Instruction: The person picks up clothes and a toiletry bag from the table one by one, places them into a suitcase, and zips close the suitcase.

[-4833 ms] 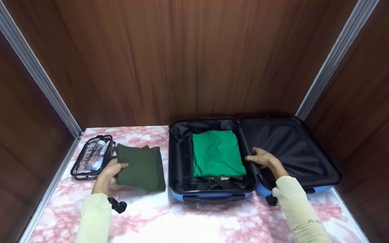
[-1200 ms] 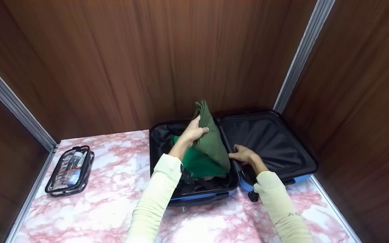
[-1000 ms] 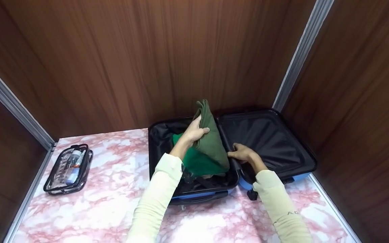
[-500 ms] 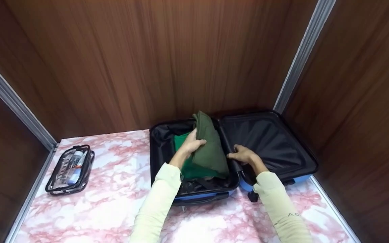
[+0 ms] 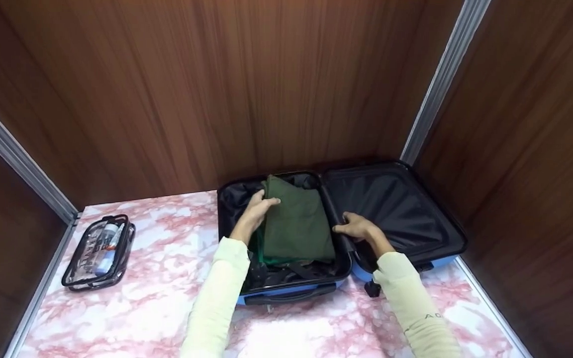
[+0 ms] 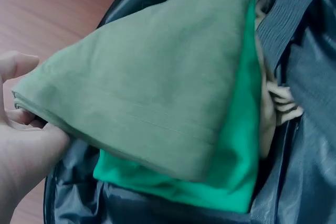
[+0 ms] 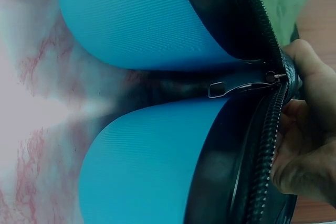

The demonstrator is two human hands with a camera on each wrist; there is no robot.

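Observation:
An open suitcase (image 5: 291, 289) with a blue shell and black lining lies on the table, its lid (image 5: 396, 209) laid out to the right. Inside it, a folded olive-green garment (image 5: 299, 223) covers most of a bright green folded cloth (image 6: 231, 187). My left hand (image 5: 254, 214) grips the garment's left edge, thumb on top; in the left wrist view that corner is raised. Beige cloth (image 6: 269, 114) peeks out beside the green one. With my right hand (image 5: 361, 229) I hold the suitcase's edge at the hinge, by the zipper (image 7: 268, 166).
A clear travel pouch (image 5: 98, 253) with black trim and bottles inside stands at the table's left. Wood-patterned walls (image 5: 217, 99) rise behind and on both sides. The table (image 5: 167, 278) has a pink marbled top.
The olive-green garment has gone from the table at the left into the suitcase, then lowered and flattened over the bright green cloth, shifting left with my left hand. My right hand stays at the hinge.

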